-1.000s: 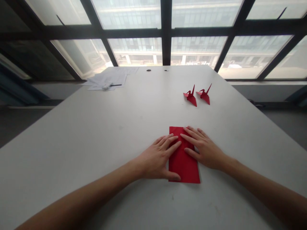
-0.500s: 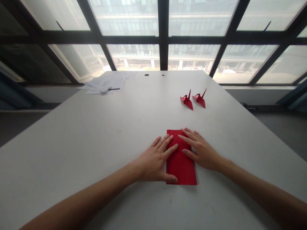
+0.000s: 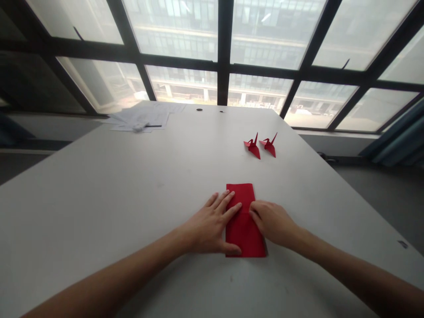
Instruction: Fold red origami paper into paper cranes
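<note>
A folded sheet of red paper [image 3: 245, 238] lies on the white table in front of me, taller than it is wide. A faint crease runs across its middle. My left hand [image 3: 215, 225] rests flat on its left side, fingers spread and thumb near the bottom corner. At the right edge, about halfway up, my right hand [image 3: 273, 221] is closed, its curled fingers and thumb pressed together on the paper. Its fingertips are partly hidden. Farther back on the table stand two red origami cranes, a left crane [image 3: 253, 148] and a right crane [image 3: 269, 145].
Loose white papers [image 3: 142, 115] with a dark pen [image 3: 154, 126] and a crumpled whitish item [image 3: 139, 127] lie at the far left of the table [image 3: 132, 185]. A round dark hole [image 3: 199, 109] is near the far edge. Large windows stand behind.
My right hand has gone from spread fingers on the paper to curled fingers at its right edge, a little lower. My left hand stays flat. The camera view has shifted slightly.
</note>
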Demonstrator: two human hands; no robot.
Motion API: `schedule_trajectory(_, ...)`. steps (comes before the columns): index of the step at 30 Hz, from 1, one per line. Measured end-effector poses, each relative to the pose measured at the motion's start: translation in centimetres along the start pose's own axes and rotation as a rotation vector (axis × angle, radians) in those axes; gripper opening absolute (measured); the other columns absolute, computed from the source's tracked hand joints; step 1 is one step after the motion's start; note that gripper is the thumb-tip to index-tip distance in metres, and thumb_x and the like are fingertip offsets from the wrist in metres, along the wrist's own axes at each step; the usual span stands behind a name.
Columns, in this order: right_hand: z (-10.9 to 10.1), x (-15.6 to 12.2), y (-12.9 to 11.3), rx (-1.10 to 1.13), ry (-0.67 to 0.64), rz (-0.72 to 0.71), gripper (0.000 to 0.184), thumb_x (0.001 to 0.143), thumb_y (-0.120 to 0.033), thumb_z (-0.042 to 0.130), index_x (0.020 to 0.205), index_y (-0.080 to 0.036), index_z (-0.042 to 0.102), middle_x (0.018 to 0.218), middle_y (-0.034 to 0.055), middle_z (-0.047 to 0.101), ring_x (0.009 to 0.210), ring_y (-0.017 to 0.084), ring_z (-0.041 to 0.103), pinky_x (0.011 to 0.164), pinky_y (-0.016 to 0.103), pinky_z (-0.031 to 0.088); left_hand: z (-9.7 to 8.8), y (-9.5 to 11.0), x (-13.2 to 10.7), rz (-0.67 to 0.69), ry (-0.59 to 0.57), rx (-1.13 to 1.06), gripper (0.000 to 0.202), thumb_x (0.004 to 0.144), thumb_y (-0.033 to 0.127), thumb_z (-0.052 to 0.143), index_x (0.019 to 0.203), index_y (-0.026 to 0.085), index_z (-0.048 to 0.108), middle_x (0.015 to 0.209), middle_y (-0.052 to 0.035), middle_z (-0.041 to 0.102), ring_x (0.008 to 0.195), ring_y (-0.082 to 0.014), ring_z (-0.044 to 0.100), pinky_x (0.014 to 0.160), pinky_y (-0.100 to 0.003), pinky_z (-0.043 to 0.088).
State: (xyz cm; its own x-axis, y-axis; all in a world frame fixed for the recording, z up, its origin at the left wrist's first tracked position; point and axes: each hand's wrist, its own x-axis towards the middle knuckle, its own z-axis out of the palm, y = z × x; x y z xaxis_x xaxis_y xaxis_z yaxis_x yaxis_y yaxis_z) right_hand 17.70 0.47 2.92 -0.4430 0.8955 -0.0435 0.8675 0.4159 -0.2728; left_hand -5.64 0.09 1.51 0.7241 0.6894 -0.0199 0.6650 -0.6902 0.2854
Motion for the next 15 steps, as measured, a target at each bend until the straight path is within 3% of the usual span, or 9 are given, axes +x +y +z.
schedule_trajectory(3,0.1,1.6,1.0,-0.064,0.015,0.104,0.025,0.098,-0.024,0.044,0.079,-0.021,0.061,0.087,0.006,0.073,0.077,0.019,0.064,0.067,0.03,0.035,0.1,0.0,0.0,-0.002,0.005,-0.003,0.114,0.072,0.09,0.051,0.159,0.023,0.021,0.167,-0.0146,0.005,0.154,-0.0367,0.006,0.124,-0.053,0.005)
schedule_trajectory(9,-0.4,5.5,2.8,-0.104,0.056,0.181,0.029,0.099,-0.027,0.042,0.084,-0.019,0.066,0.091,0.0111,0.074,0.081,0.023,0.067,0.069,0.031,0.037,0.2,-0.1,0.1,0.004,0.007,-0.008,0.114,0.072,0.091,0.049,0.159,0.023,0.021,0.167,-0.0143,0.005,0.153,-0.0373,0.006,0.124,-0.053,0.004)
schedule_trajectory(15,-2.0,8.5,5.1,-0.097,0.111,0.287,0.031,0.098,-0.024,0.041,0.097,-0.013,0.069,0.102,0.0186,0.073,0.09,0.024,0.066,0.072,0.031,0.039,0.2,-0.1,0.1,0.01,0.012,-0.004,0.112,0.073,0.09,0.048,0.159,0.023,0.02,0.167,-0.0136,0.005,0.153,-0.0378,0.006,0.124,-0.054,0.004)
